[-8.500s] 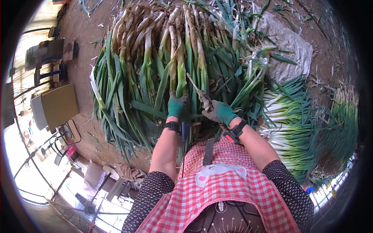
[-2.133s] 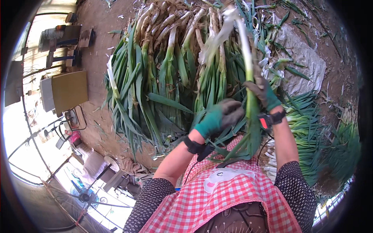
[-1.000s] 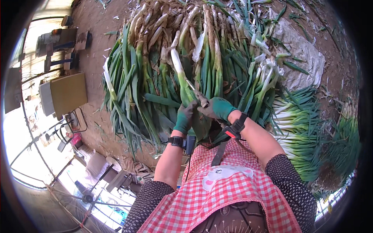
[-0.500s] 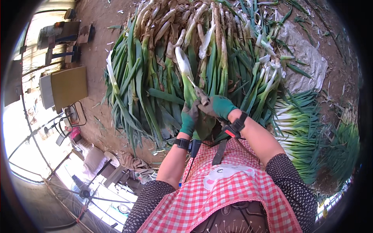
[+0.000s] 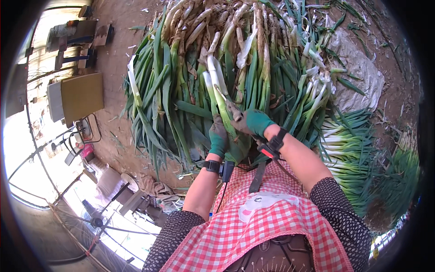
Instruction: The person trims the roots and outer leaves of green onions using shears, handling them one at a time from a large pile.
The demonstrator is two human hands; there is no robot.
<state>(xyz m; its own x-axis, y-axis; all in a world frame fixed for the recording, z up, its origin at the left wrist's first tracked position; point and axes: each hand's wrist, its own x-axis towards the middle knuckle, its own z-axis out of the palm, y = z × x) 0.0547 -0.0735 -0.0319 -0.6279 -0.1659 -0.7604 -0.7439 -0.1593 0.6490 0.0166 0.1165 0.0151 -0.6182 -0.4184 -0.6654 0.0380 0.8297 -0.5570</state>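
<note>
One gloved left hand (image 5: 218, 133) curls its fingers round a leek (image 5: 212, 90) across the leek heap (image 5: 176, 84); the right hand (image 5: 252, 122) has fingers wrapped round a slim-nozzled blow gun (image 5: 234, 110). Holding the stalk steady, nozzle close, likely works best.

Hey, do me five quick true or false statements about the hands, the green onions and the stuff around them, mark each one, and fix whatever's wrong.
1. The right hand holds a slim tool. True.
2. The left hand is bare. False: it wears a green glove with darker fingers.
3. The apron is red and white checked. True.
4. The neat row of green onions lies left of the big pile. False: in the picture, it lies to the right of the big pile.
5. A pale, crumpled sheet lies on the ground at the upper right. True.
</note>
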